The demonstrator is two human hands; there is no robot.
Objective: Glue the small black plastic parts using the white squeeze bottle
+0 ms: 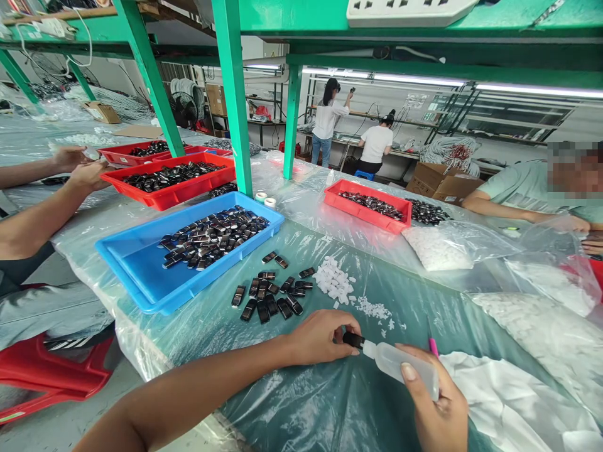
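Between the thumb and fingers of my left hand (pixel 323 337) is a small glossy black piece (pixel 353 339). My right hand (pixel 441 402) is wrapped round a translucent squeeze bottle (pixel 393 363). Its narrow tip points left at the end of the black piece; whether they touch I cannot tell. Beyond my left hand lies a loose group of similar black pieces (pixel 271 301) on the plastic-covered table. To their right are a pile of white plastic parts (pixel 333 280) and a scatter of smaller white bits (pixel 373 307).
A blue tray (pixel 127 263) of black pieces stands at left; red trays (pixel 162 198) (pixel 367 216) stand farther back. Green posts (pixel 233 94) rise from the table. White cloth (pixel 513 402), a pink tool (pixel 433 346) and bags of white parts (pixel 541 339) lie right. Co-workers sit on both sides.
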